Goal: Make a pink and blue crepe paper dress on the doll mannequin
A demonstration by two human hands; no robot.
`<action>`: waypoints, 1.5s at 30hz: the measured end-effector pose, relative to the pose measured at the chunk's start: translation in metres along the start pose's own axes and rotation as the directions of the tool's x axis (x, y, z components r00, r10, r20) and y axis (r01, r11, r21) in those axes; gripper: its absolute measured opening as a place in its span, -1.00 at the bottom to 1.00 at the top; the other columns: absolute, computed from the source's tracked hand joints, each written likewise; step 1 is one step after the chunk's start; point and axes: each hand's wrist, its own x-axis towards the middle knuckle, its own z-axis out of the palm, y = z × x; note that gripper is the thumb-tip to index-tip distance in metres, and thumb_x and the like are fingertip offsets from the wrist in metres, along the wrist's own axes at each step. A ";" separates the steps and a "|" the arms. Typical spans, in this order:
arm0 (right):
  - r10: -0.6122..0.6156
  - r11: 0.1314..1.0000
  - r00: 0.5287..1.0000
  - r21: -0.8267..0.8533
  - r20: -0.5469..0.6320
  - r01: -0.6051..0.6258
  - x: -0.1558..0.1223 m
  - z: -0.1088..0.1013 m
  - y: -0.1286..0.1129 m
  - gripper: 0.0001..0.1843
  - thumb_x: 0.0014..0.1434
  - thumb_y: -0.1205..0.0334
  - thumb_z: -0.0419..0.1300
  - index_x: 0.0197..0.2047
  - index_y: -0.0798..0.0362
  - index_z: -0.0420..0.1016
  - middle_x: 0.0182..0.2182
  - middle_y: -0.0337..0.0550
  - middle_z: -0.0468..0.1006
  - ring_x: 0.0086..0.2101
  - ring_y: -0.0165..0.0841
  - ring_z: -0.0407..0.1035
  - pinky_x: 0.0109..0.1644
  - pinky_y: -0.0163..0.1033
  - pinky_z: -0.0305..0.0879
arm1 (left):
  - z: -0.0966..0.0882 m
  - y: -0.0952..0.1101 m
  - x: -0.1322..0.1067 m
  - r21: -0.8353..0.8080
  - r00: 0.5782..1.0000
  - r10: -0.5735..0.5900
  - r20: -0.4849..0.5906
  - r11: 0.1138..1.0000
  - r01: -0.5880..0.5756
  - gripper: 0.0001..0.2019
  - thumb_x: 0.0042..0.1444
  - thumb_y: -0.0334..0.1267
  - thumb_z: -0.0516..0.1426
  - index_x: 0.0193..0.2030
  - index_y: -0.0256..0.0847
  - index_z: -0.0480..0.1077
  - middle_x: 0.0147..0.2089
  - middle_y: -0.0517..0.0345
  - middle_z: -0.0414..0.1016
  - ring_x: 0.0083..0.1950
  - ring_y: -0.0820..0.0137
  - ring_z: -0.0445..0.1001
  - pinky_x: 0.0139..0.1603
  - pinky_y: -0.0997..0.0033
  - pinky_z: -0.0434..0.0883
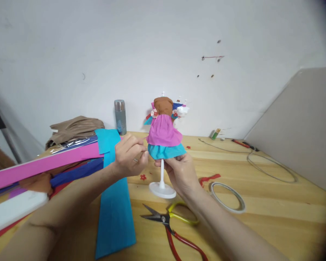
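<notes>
A small dress form point(162, 172) on a white stand with a round base wears a crepe-paper dress point(164, 131). Its top is brown, with a pink skirt layered over a turquoise one and a red-and-white flower at each side. My right hand point(183, 172) grips it from below, thumb at the turquoise hem and fingers behind the stem. Beside the skirt's left edge, my left hand point(132, 156) is closed in a pinch. Whatever lies between those fingertips is too small to make out.
Open scissors point(164, 219) with yellow and red handles lie in front. A tape roll point(228, 197) and a red paper scrap point(209, 178) are to the right. Turquoise crepe paper point(115, 217) and a pink sheet point(57, 159) lie left. A thermos point(120, 117) stands by the wall.
</notes>
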 end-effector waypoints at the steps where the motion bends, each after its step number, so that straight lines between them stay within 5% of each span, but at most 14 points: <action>1: -0.048 0.999 0.999 -0.021 -0.005 0.048 0.001 -0.001 0.000 -0.79 -0.26 0.25 0.49 -0.55 0.03 0.54 -0.64 -0.28 0.53 -0.62 -0.37 0.41 -0.48 -0.22 0.49 | -0.003 0.002 0.003 -0.035 0.999 -0.049 0.004 0.998 0.049 -0.83 0.16 -0.45 0.08 -0.43 -0.18 0.27 -0.46 0.16 0.42 -0.42 0.42 0.34 -0.38 0.37 0.32; 4: -0.191 0.977 0.982 -0.097 -0.014 0.188 0.004 -0.003 -0.001 -0.86 -0.20 0.32 0.42 -0.58 0.03 0.52 -0.62 -0.27 0.57 -0.60 -0.37 0.43 -0.44 -0.22 0.48 | -0.011 0.006 0.012 -0.139 0.934 -0.346 0.090 0.924 0.356 -0.71 0.22 -0.39 0.05 -0.54 -0.21 0.24 -0.54 0.20 0.36 -0.46 0.47 0.33 -0.41 0.41 0.29; 6: -0.243 0.962 0.970 -0.137 -0.023 0.237 0.005 -0.004 -0.002 -0.88 -0.19 0.34 0.39 -0.59 0.03 0.52 -0.61 -0.26 0.58 -0.57 -0.35 0.46 -0.39 -0.21 0.49 | -0.013 0.005 0.018 -0.211 0.780 -0.580 0.235 0.753 0.623 -0.65 0.25 -0.28 0.05 -0.59 -0.22 0.25 -0.58 0.20 0.33 -0.49 0.48 0.32 -0.45 0.44 0.26; 8: -0.257 0.957 0.966 -0.148 -0.037 0.249 0.007 -0.006 -0.002 -0.88 -0.18 0.34 0.39 -0.58 0.02 0.51 -0.61 -0.27 0.58 -0.56 -0.34 0.46 -0.39 -0.20 0.48 | -0.013 0.003 0.020 -0.259 0.565 -0.694 0.446 0.504 0.824 -0.61 0.23 -0.11 0.07 -0.60 -0.23 0.31 -0.59 0.17 0.36 -0.51 0.46 0.34 -0.48 0.45 0.28; 11: -0.259 0.954 0.965 -0.170 -0.046 0.248 0.010 -0.009 0.002 -0.88 -0.16 0.31 0.40 -0.55 0.04 0.52 -0.58 -0.26 0.59 -0.54 -0.35 0.45 -0.37 -0.21 0.45 | -0.007 0.001 0.018 -0.176 0.244 -0.591 0.769 0.171 0.969 -0.55 0.15 0.06 0.08 -0.57 -0.26 0.40 -0.58 0.11 0.42 -0.51 0.44 0.39 -0.46 0.44 0.35; 14: -0.251 0.958 0.965 -0.165 -0.081 0.235 0.014 -0.012 0.008 -0.86 -0.17 0.32 0.41 -0.49 0.06 0.53 -0.52 -0.26 0.61 -0.48 -0.36 0.47 -0.28 -0.20 0.47 | -0.001 0.003 0.010 -0.011 0.060 -0.368 0.928 0.133 0.991 -0.62 0.11 0.01 0.11 -0.52 -0.27 0.44 -0.53 0.10 0.47 -0.49 0.44 0.42 -0.41 0.45 0.38; 16: -0.199 0.978 0.973 -0.091 -0.119 0.189 0.016 -0.013 0.010 -0.76 -0.24 0.32 0.44 -0.42 0.05 0.55 -0.52 -0.30 0.61 -0.49 -0.36 0.47 -0.27 -0.19 0.49 | 0.003 0.007 0.002 0.032 0.065 -0.328 0.942 0.282 0.959 -0.70 0.08 -0.12 0.13 -0.55 -0.27 0.43 -0.54 0.12 0.47 -0.47 0.44 0.41 -0.41 0.49 0.34; 19: -0.102 0.994 0.983 0.026 -0.151 0.107 0.019 -0.011 0.009 -0.67 -0.34 0.33 0.48 -0.42 0.03 0.54 -0.54 -0.33 0.59 -0.51 -0.36 0.47 -0.30 -0.17 0.53 | 0.012 0.013 -0.009 0.059 0.157 -0.478 0.864 0.405 0.912 -0.76 0.05 -0.21 0.16 -0.57 -0.27 0.40 -0.53 0.15 0.45 -0.44 0.46 0.41 -0.43 0.53 0.28; 22: -0.044 0.995 0.984 0.083 -0.174 0.059 0.020 -0.009 0.007 -0.67 -0.36 0.31 0.48 -0.45 0.03 0.52 -0.53 -0.31 0.59 -0.52 -0.35 0.47 -0.35 -0.17 0.53 | 0.021 0.019 -0.015 -0.029 0.154 -0.592 0.791 0.215 0.976 -0.78 0.02 -0.15 0.22 -0.46 -0.28 0.43 -0.44 0.15 0.49 -0.41 0.46 0.43 -0.40 0.52 0.31; 28: -0.082 0.996 0.980 0.007 -0.181 0.084 0.020 -0.011 0.011 -0.71 -0.31 0.33 0.46 -0.46 0.03 0.50 -0.53 -0.31 0.59 -0.50 -0.38 0.45 -0.30 -0.21 0.47 | 0.022 0.033 -0.012 -0.181 0.061 -0.365 0.929 -0.303 0.936 -0.43 -0.10 0.26 0.30 -0.37 -0.33 0.47 -0.41 0.04 0.54 -0.42 0.45 0.45 -0.42 0.50 0.28; 31: -0.157 0.981 0.976 -0.137 -0.153 0.136 0.019 -0.012 0.011 -0.78 -0.24 0.29 0.44 -0.50 0.05 0.49 -0.56 -0.31 0.56 -0.52 -0.41 0.40 -0.32 -0.24 0.42 | 0.019 0.039 -0.011 -0.169 0.014 -0.386 0.923 -0.371 0.913 -0.40 -0.23 0.26 0.37 -0.43 -0.34 0.43 -0.45 0.07 0.51 -0.46 0.50 0.40 -0.44 0.51 0.25; 38: -0.236 0.860 0.967 -0.444 0.093 0.253 0.015 -0.018 -0.013 -0.78 0.01 0.09 0.33 -0.31 0.04 0.56 -0.42 -0.16 0.64 -0.44 -0.31 0.51 -0.31 -0.18 0.44 | 0.016 0.036 -0.007 -0.254 0.060 -0.410 0.910 -0.439 0.862 -0.41 -0.18 0.26 0.36 -0.38 -0.27 0.35 -0.53 0.21 0.41 -0.48 0.45 0.43 -0.38 0.45 0.33; 41: -0.466 0.618 0.869 -0.644 0.164 0.452 0.010 -0.023 -0.021 -0.75 0.10 0.18 0.27 -0.55 0.02 0.37 -0.65 -0.31 0.41 -0.61 -0.44 0.29 -0.50 -0.29 0.23 | 0.014 0.033 -0.005 -0.248 0.061 -0.447 0.892 -0.372 0.894 -0.39 -0.18 0.29 0.34 -0.38 -0.28 0.35 -0.52 0.18 0.42 -0.51 0.49 0.37 -0.47 0.50 0.22; 45: -0.815 0.090 0.461 -0.709 0.351 0.699 0.007 -0.027 -0.034 -0.77 0.09 0.35 0.31 -0.45 -0.02 0.31 -0.62 -0.39 0.25 -0.61 -0.48 0.15 -0.52 -0.29 0.12 | 0.015 0.033 -0.007 -0.244 0.069 -0.443 0.894 -0.352 0.904 -0.40 -0.14 0.29 0.32 -0.38 -0.29 0.35 -0.52 0.17 0.41 -0.53 0.53 0.30 -0.50 0.51 0.16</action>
